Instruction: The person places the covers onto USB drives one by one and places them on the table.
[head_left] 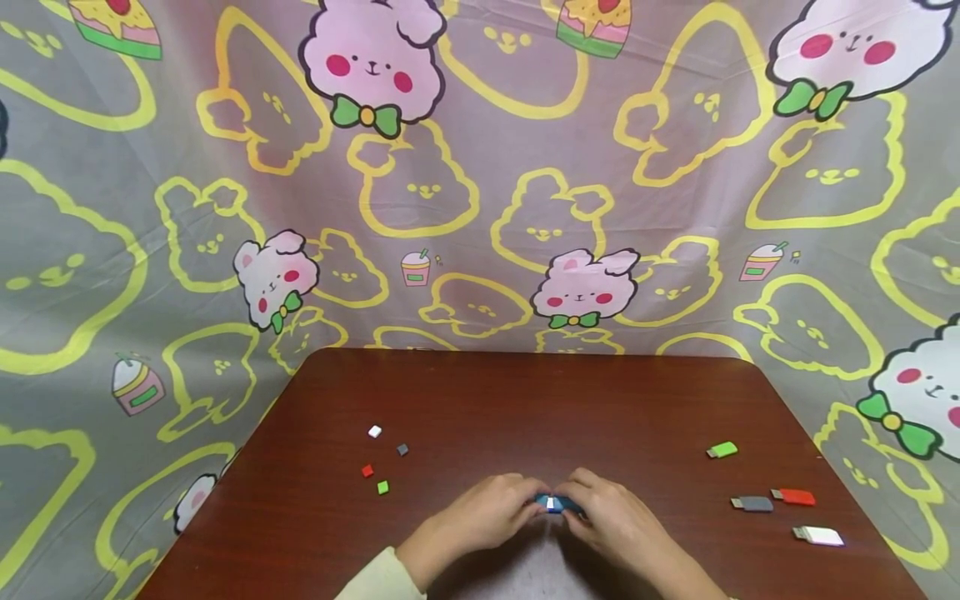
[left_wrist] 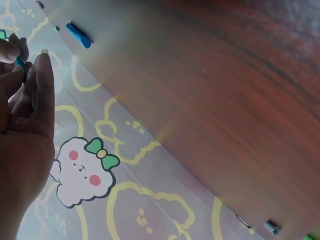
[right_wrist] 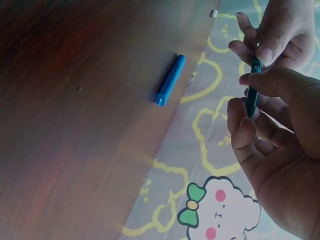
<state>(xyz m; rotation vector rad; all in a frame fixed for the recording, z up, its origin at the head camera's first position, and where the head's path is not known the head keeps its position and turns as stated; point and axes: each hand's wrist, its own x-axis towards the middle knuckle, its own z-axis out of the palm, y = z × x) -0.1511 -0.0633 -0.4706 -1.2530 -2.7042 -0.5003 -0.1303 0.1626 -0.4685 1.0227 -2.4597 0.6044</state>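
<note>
A small blue USB stick (head_left: 553, 503) is between the fingertips of both hands, low over the table. My left hand (head_left: 491, 510) pinches its left end and my right hand (head_left: 618, 518) grips its right end. In the right wrist view the stick (right_wrist: 252, 95) looks slim and dark teal, with thumb and fingers around it. The left wrist view shows only a sliver of the stick (left_wrist: 21, 62); fingers cover the rest. A bright blue, elongated piece (right_wrist: 170, 80) appears on the tabletop in both wrist views; its kind is unclear.
Left on the brown table (head_left: 480, 400) lie small white (head_left: 375, 431), grey (head_left: 402, 450), red (head_left: 367, 471) and green (head_left: 383, 487) caps. At the right are uncapped green (head_left: 723, 450), grey (head_left: 752, 504), red (head_left: 793, 497) and white (head_left: 819, 536) USB sticks. Patterned cloth (head_left: 465, 192) hangs behind.
</note>
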